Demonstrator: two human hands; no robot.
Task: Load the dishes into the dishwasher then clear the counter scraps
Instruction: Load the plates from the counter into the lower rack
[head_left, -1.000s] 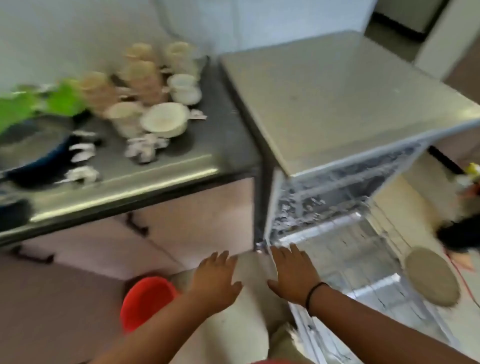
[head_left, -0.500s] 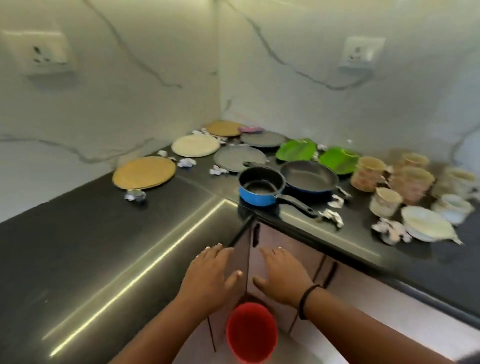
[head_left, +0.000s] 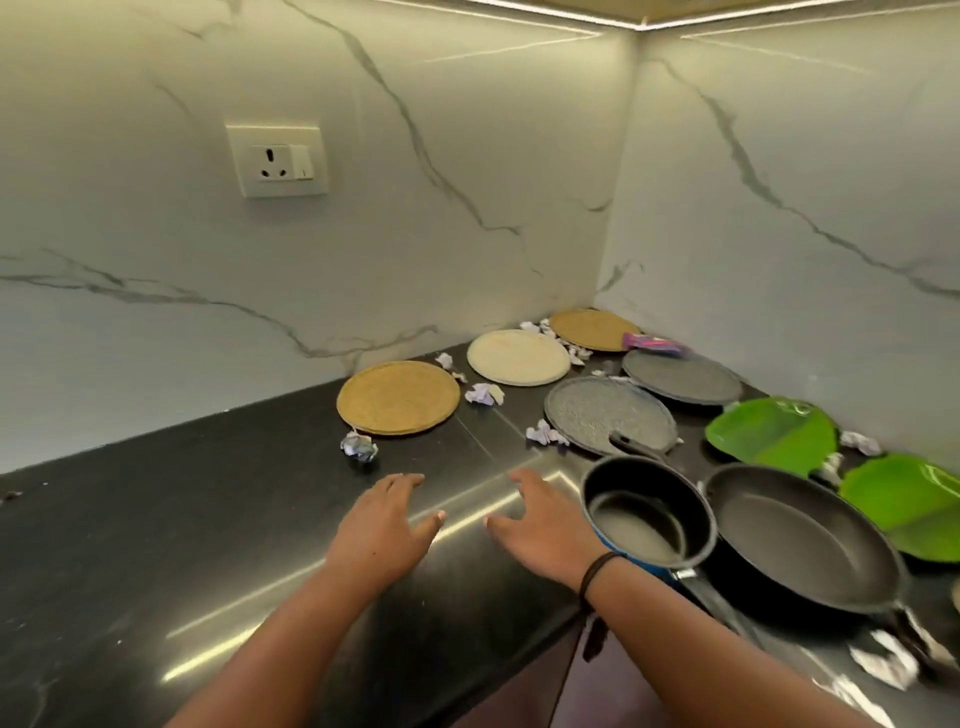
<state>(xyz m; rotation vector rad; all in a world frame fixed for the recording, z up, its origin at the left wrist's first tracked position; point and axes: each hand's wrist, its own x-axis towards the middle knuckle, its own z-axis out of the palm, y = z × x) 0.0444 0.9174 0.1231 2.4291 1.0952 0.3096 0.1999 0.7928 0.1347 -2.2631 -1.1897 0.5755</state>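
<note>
- My left hand (head_left: 382, 530) and right hand (head_left: 540, 525) now float over the dark bench (head_left: 156, 545), fingers spread and loose, neither grip holding anything; half a second ago they hung below the bench edge, above a red bucket that has since dropped out of view.
- A second ago I was looking down at the open dishwasher; it is gone from sight now, so my view has swung up and left onto the bench corner.
- At 3 o'clock of my right hand, just beside it, sits the blue saucepan (head_left: 647, 514), with the larger frying pan (head_left: 800, 540) beyond it.
- At 12 o'clock lie the tan plate (head_left: 397, 397), cream plate (head_left: 517, 357) and grey plate (head_left: 608, 415), with another grey plate (head_left: 680, 376) and tan plate (head_left: 592, 329) further back.
- Two green leaf plates (head_left: 774, 428) sit at 2 o'clock.
- Crumpled paper scraps (head_left: 358, 447) are scattered among the dishes.
- My reading: nothing here is loaded yet; I am turning to pick the first dish, scraps afterwards.
</note>
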